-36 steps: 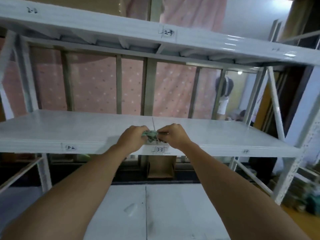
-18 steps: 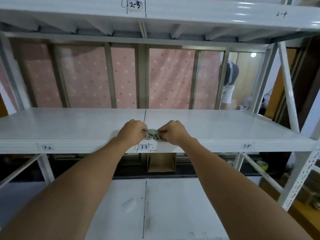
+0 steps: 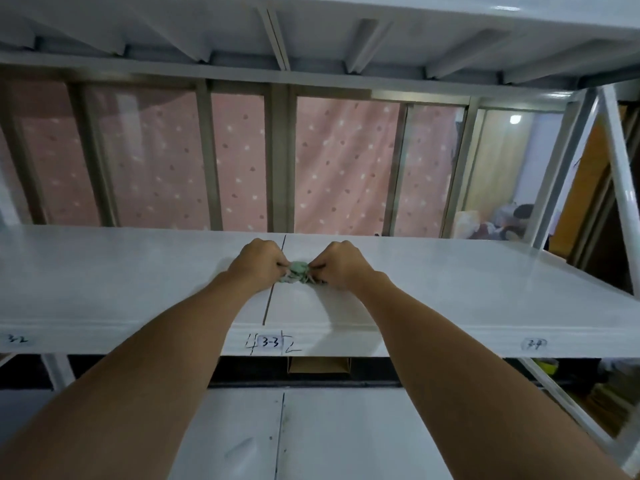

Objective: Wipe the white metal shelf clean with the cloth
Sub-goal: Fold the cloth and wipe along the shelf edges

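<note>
where it lies on shelf (image 3: pixel 450 289), cloth (image 3: pixel 298 271) pinched between left hand (image 3: pixel 258 263), right hand (image 3: pixel 341 264).

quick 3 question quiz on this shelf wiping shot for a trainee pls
1. True or false: the left hand and the right hand each have a grip on the bunched green cloth.
2. The label on the front edge of the white shelf, below the hands, reads: A) 3-3 B) 1-5 C) 4-7
3. Fill in: the dotted curtain behind the shelf is ___.
Key: 1 true; 2 A; 3 pink.
</note>
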`<action>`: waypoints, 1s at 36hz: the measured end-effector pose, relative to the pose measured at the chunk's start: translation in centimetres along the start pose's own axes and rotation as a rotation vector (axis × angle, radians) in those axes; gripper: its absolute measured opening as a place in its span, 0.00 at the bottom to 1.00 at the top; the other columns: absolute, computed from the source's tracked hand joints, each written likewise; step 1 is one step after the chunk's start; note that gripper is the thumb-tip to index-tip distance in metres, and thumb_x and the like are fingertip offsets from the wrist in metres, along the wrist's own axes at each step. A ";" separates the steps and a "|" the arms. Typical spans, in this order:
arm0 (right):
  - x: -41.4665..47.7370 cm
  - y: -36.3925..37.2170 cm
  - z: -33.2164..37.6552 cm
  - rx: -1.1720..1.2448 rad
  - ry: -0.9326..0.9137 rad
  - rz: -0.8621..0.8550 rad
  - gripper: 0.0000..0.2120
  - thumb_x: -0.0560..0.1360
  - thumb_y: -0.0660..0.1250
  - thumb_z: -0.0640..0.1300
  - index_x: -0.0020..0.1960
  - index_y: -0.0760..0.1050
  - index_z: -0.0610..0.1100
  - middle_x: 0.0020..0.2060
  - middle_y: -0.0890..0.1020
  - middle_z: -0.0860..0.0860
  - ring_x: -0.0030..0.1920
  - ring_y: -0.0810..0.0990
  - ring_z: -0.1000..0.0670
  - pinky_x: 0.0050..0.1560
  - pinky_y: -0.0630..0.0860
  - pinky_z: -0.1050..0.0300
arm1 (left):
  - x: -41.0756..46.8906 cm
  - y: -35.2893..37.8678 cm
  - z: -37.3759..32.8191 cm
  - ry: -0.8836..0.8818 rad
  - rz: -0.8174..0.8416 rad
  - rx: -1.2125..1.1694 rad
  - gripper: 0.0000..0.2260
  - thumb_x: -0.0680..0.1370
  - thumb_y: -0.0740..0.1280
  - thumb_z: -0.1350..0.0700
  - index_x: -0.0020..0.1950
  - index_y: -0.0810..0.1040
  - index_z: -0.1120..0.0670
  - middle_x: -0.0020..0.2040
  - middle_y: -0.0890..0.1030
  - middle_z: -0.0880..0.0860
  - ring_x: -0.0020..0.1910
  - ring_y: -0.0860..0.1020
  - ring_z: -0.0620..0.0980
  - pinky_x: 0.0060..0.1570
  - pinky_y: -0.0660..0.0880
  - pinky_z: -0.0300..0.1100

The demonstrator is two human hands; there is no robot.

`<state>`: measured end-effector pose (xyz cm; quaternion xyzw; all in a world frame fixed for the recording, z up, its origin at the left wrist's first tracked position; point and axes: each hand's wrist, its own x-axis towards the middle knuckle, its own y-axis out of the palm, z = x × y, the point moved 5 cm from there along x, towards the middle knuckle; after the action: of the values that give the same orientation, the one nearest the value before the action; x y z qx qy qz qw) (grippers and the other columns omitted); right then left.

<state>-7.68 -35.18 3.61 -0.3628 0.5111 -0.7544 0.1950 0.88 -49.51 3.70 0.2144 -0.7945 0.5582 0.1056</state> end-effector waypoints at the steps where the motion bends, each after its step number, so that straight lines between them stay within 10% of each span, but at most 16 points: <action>1: 0.7 0.2 -0.3 -0.009 0.001 0.008 0.09 0.73 0.70 0.46 0.51 0.86 0.53 0.44 0.85 0.52 0.45 0.80 0.49 0.40 0.70 0.62 | 0.8 0.2 0.3 0.001 0.004 0.003 0.10 0.77 0.73 0.60 0.58 0.86 0.58 0.57 0.86 0.58 0.58 0.82 0.58 0.61 0.78 0.46; 16: 11.2 2.3 -5.6 -0.034 0.038 0.052 0.10 0.74 0.68 0.48 0.52 0.85 0.52 0.51 0.84 0.50 0.52 0.80 0.47 0.54 0.78 0.56 | 12.9 4.6 4.0 -0.045 0.026 0.054 0.10 0.77 0.73 0.58 0.58 0.86 0.53 0.57 0.86 0.57 0.56 0.82 0.58 0.60 0.79 0.47; 36: 18.1 3.1 -12.1 -0.036 0.083 0.007 0.10 0.73 0.66 0.44 0.49 0.85 0.50 0.44 0.84 0.47 0.47 0.80 0.43 0.40 0.67 0.61 | 22.5 9.2 3.8 -0.033 0.015 0.058 0.10 0.78 0.69 0.61 0.56 0.86 0.58 0.54 0.85 0.62 0.53 0.81 0.63 0.53 0.79 0.47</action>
<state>-28.89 -40.86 4.45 -0.3329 0.5337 -0.7586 0.1699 -23.00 -55.42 3.74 0.2209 -0.7811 0.5782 0.0820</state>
